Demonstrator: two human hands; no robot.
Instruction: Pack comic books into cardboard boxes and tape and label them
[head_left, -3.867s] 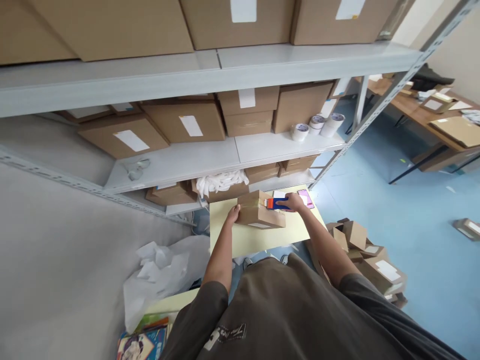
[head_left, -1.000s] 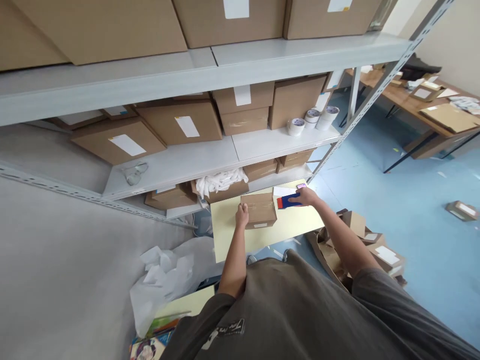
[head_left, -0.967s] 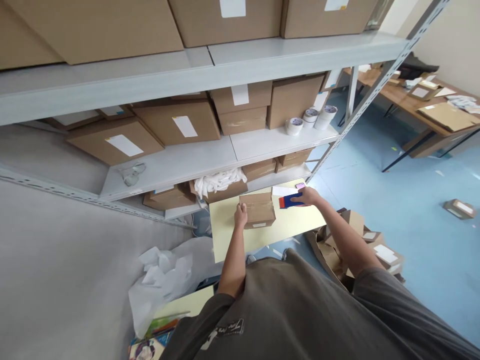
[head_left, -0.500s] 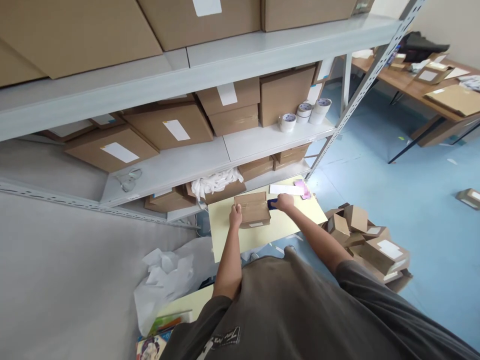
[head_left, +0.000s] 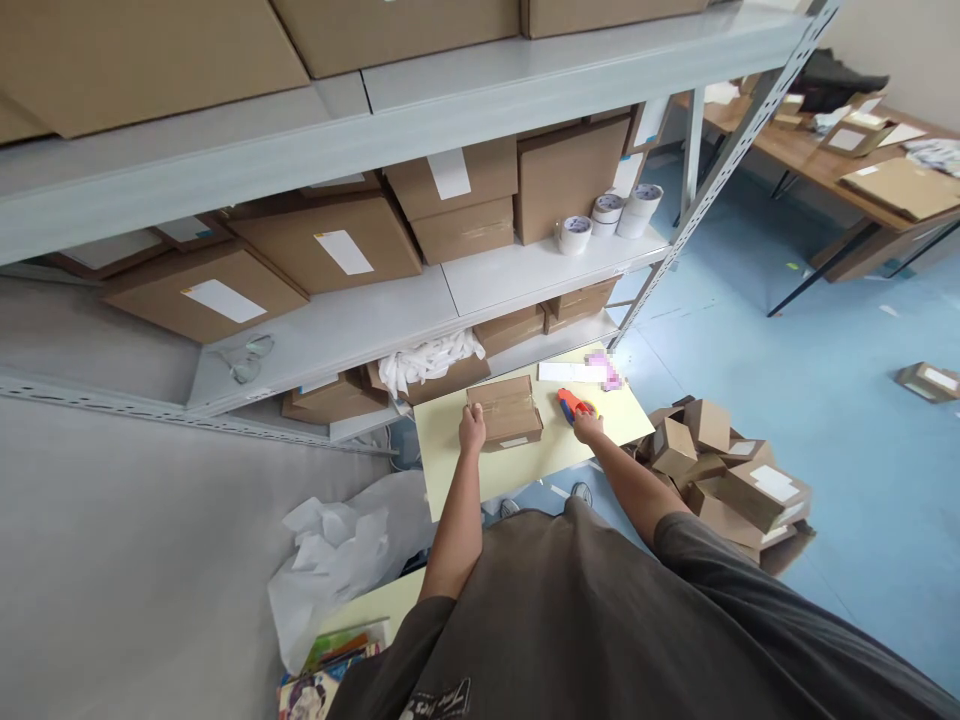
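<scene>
1. Lying flat on the yellow table (head_left: 480, 470), the cardboard box (head_left: 508, 408) has kept its place, and its near left corner touches the left hand (head_left: 472, 432).
2. The left fingers are bent against that corner; whether they pinch or only press cannot be told.
3. The right hand (head_left: 587, 427) has drawn back from the box's right side.
4. The tape dispenser (head_left: 572, 403) now rests on the table just beyond the right fingertips, apart from the box; whether they still grasp it is unclear.
5. The taping pass seems finished.

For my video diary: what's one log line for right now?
left hand: at cardboard box left edge | right hand: at tape dispenser | cardboard box: flat on yellow table
</scene>
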